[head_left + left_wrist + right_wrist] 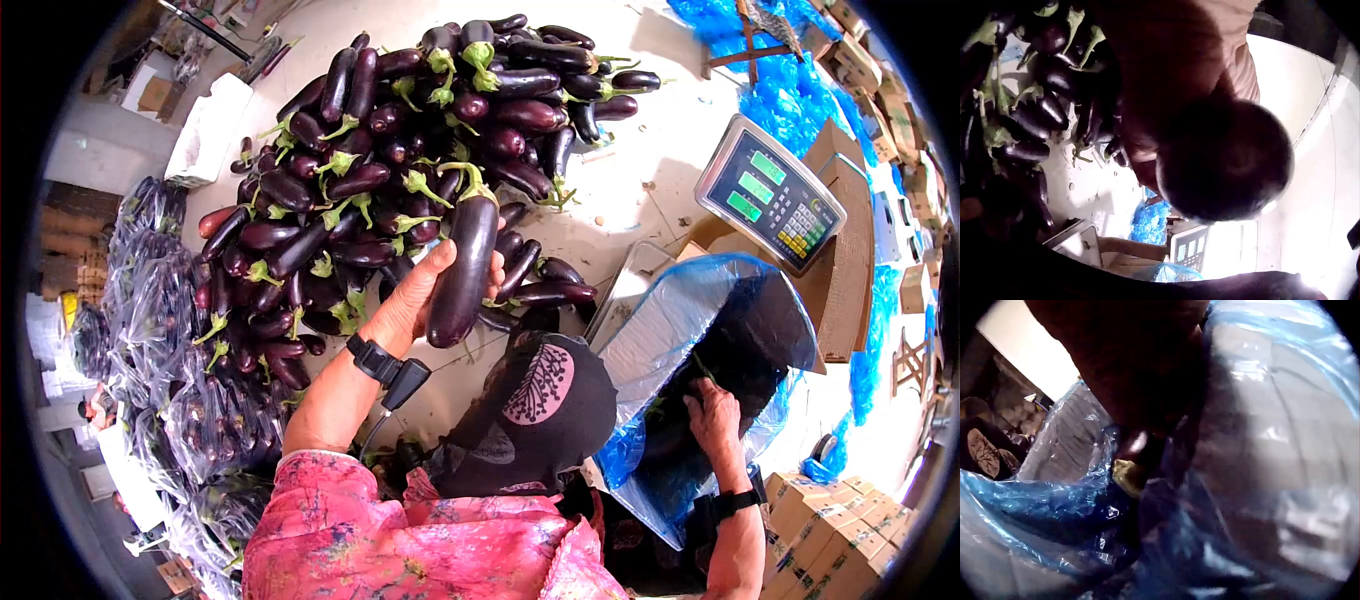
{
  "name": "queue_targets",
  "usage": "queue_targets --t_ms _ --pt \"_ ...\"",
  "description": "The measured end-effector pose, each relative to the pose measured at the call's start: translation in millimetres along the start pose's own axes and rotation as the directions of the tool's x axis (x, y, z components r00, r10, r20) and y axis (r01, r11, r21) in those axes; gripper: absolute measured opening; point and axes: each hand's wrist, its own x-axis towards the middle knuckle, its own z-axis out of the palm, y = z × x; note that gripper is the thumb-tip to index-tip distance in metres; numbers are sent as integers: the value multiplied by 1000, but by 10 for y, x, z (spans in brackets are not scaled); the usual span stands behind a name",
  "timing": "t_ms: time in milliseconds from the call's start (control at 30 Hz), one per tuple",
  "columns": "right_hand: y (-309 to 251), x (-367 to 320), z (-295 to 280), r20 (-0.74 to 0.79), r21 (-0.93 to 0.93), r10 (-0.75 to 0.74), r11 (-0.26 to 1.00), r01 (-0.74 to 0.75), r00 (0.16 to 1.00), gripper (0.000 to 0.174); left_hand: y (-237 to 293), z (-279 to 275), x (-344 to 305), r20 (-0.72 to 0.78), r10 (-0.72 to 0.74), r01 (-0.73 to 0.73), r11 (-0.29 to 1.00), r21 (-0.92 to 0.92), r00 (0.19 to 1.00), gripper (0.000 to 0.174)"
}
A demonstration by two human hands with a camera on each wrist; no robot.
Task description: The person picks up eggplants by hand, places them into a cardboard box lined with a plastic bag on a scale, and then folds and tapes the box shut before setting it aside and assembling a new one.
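Observation:
In the head view the left hand (425,290) grips a large dark eggplant (466,265), stem end up, above the edge of an eggplant pile (350,190). The left wrist view shows the rounded end of that eggplant (1229,162) beside the palm (1172,62). Inside a blue-rimmed plastic bag (655,330), the right hand (714,415) has curled fingers around an eggplant. Its glossy end (1132,445) and pale green cap (1127,477) show below the hand (1135,369) in the right wrist view; the rest is hidden.
A digital scale (770,195) stands behind the bag, by an open cardboard box (845,250). Bagged eggplants (200,380) lie at the left, near a white foam box (210,130). Stacked cartons (830,530) stand at lower right. A patterned dark cap (545,400) is between the arms.

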Motion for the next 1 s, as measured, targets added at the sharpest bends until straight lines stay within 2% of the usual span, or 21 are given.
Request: queue_targets --t_ms 100,200,300,433,467,600,733,833,867,900,967,1000 --pt "-3 -37 4 -19 6 -11 1000 11 1000 21 66 -6 -24 -67 -71 77 992 97 995 88" --pt "-37 -57 -13 -26 3 -20 1000 21 999 22 117 28 -81 -65 -105 105 994 -8 992 81" --pt "-47 -72 1 -28 12 -41 999 41 999 24 159 116 -91 14 -42 43 996 -75 999 80" --pt "26 -113 26 -41 32 -84 996 86 996 26 216 196 -100 82 -17 16 1000 12 996 90" --pt "31 -125 32 -47 40 -88 995 90 995 26 235 226 -121 35 -19 16 996 89 999 89" --pt "1 -168 9 -55 63 -100 993 104 993 26 352 430 -143 -68 -48 57 989 135 997 75" --pt "-51 -198 -15 -14 92 -51 994 52 999 26 439 544 -141 -15 -3 5 993 120 1000 71" --pt "-56 -222 -26 -30 86 -82 993 85 996 29 485 549 -137 4 41 -41 991 128 999 70" --pt "-55 -236 -26 -38 76 -87 993 90 995 30 483 487 -168 -31 26 -23 995 92 999 69" --pt "-57 -250 -26 -43 66 -92 993 95 995 31 484 481 -211 -21 60 -57 993 106 998 67" --pt "-83 -279 -33 -47 50 -110 992 112 993 32 555 360 -339 -61 7 9 963 268 998 63" --pt "-108 -294 -51 -51 45 -122 991 124 991 33 569 273 -453 -113 -17 62 913 403 993 71"
